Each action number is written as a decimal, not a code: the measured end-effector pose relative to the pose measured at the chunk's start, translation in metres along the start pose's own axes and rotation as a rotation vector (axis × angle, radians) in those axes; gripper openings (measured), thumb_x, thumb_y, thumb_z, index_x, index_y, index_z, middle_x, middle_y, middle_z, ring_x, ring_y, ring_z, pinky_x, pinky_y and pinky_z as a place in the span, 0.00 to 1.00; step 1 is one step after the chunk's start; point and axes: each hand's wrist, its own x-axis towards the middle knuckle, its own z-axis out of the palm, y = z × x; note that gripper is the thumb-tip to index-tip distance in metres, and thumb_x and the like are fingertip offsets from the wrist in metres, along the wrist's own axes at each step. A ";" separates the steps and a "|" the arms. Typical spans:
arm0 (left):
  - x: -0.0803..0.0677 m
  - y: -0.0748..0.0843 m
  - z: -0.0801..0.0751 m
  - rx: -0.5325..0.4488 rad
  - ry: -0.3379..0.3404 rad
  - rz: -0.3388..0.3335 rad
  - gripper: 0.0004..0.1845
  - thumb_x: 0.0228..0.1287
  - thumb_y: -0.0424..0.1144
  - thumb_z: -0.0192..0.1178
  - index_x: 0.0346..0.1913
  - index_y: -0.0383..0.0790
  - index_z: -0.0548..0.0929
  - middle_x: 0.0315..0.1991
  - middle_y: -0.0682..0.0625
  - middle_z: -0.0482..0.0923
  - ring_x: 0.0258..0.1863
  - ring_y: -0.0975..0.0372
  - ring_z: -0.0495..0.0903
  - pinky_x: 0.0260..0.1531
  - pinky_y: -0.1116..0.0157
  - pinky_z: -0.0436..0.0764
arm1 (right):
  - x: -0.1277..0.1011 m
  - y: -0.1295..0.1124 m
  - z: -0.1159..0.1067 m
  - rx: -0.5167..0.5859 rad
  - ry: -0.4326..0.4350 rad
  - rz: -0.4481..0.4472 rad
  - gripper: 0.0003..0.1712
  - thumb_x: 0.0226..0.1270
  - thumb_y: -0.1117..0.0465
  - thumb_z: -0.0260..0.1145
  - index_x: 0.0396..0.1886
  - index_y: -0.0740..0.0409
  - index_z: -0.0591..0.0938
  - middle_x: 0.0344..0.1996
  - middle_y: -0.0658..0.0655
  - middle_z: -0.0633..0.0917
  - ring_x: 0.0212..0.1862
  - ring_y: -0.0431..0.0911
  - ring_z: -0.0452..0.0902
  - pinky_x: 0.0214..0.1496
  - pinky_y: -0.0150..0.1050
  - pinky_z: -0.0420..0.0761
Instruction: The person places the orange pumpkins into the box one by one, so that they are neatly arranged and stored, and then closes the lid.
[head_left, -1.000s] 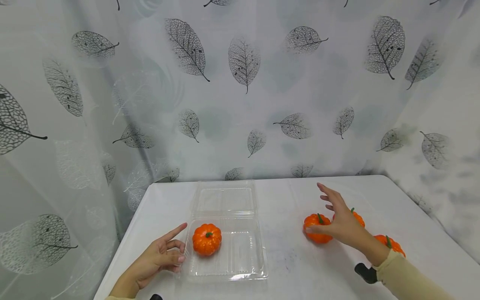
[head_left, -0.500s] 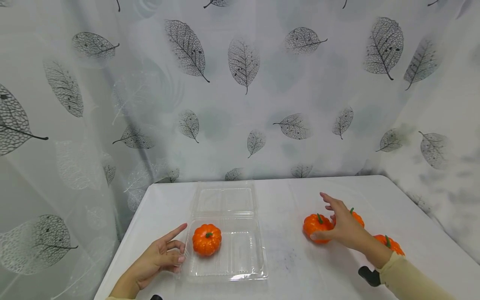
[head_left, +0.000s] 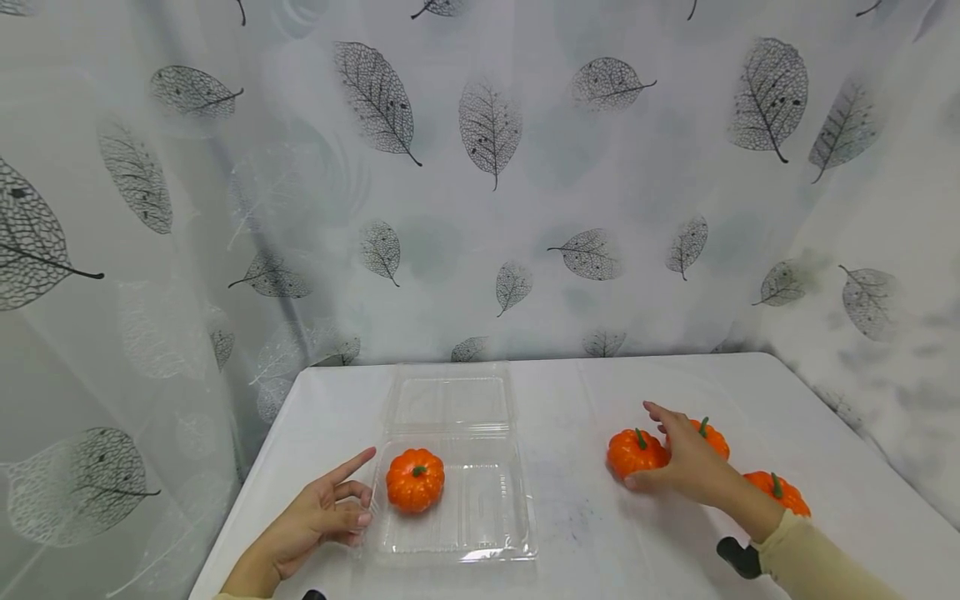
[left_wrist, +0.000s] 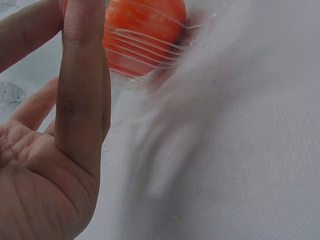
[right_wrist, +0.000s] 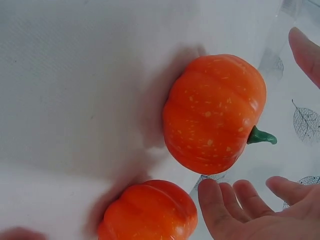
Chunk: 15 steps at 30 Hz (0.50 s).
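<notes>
A clear plastic clamshell container (head_left: 491, 517) lies open on the white table, with one small orange pumpkin (head_left: 415, 479) in its left compartment. My left hand (head_left: 362, 490) rests on the table against the container's left edge, index finger straight; its fingers (left_wrist: 80, 85) stand beside the pumpkin (left_wrist: 142, 35), which shows through the plastic. My right hand (head_left: 649, 450) is open around a second pumpkin (head_left: 626, 450), thumb in front, fingers behind. In the right wrist view the fingers (right_wrist: 235, 205) are just apart from that pumpkin (right_wrist: 210, 110).
Two more orange pumpkins lie on the right: one (head_left: 712, 437) behind my right hand, one (head_left: 780, 492) by my forearm. The container's right compartment and its lid (head_left: 450, 400) hold nothing. A leaf-print curtain (head_left: 487, 208) hangs behind the table (head_left: 585, 533).
My right hand has come down and closed in around the front-left pumpkin of the right group. The left hand and the container have not moved.
</notes>
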 end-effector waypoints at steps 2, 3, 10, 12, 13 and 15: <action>0.000 0.000 0.000 -0.002 -0.001 -0.001 0.48 0.66 0.23 0.62 0.82 0.40 0.45 0.43 0.49 0.72 0.35 0.63 0.78 0.35 0.63 0.87 | 0.001 0.001 0.001 -0.009 -0.004 0.010 0.69 0.45 0.42 0.84 0.78 0.66 0.55 0.69 0.73 0.64 0.65 0.70 0.64 0.59 0.67 0.74; 0.000 -0.001 0.000 -0.003 -0.002 -0.001 0.49 0.66 0.23 0.62 0.82 0.40 0.45 0.43 0.49 0.72 0.34 0.63 0.78 0.35 0.63 0.87 | 0.001 0.002 0.001 -0.015 -0.003 0.018 0.69 0.44 0.42 0.84 0.77 0.66 0.57 0.69 0.73 0.64 0.64 0.70 0.65 0.59 0.67 0.74; 0.000 -0.002 0.000 -0.006 0.001 -0.003 0.48 0.66 0.23 0.62 0.82 0.41 0.46 0.43 0.49 0.72 0.35 0.63 0.78 0.36 0.62 0.87 | 0.001 0.006 0.005 -0.056 -0.009 0.024 0.65 0.45 0.41 0.84 0.74 0.71 0.62 0.66 0.75 0.67 0.62 0.68 0.68 0.59 0.66 0.75; 0.000 -0.002 0.000 -0.006 0.002 -0.004 0.48 0.66 0.23 0.62 0.82 0.41 0.46 0.43 0.49 0.72 0.35 0.63 0.78 0.36 0.62 0.87 | 0.001 0.006 0.006 -0.073 -0.012 0.026 0.64 0.45 0.41 0.84 0.73 0.73 0.63 0.65 0.76 0.68 0.62 0.69 0.68 0.59 0.68 0.74; 0.000 -0.003 0.000 -0.007 0.003 -0.004 0.48 0.66 0.23 0.62 0.82 0.41 0.46 0.43 0.49 0.72 0.35 0.63 0.78 0.36 0.62 0.87 | 0.001 0.006 0.007 -0.079 -0.015 0.034 0.65 0.45 0.41 0.84 0.73 0.73 0.63 0.65 0.76 0.68 0.62 0.69 0.68 0.59 0.69 0.73; 0.000 -0.003 -0.001 -0.006 0.004 -0.002 0.48 0.66 0.23 0.62 0.82 0.41 0.46 0.43 0.48 0.72 0.34 0.63 0.78 0.36 0.62 0.87 | 0.001 0.005 0.009 -0.081 -0.025 0.059 0.65 0.44 0.41 0.84 0.72 0.73 0.63 0.64 0.76 0.68 0.62 0.70 0.67 0.58 0.70 0.73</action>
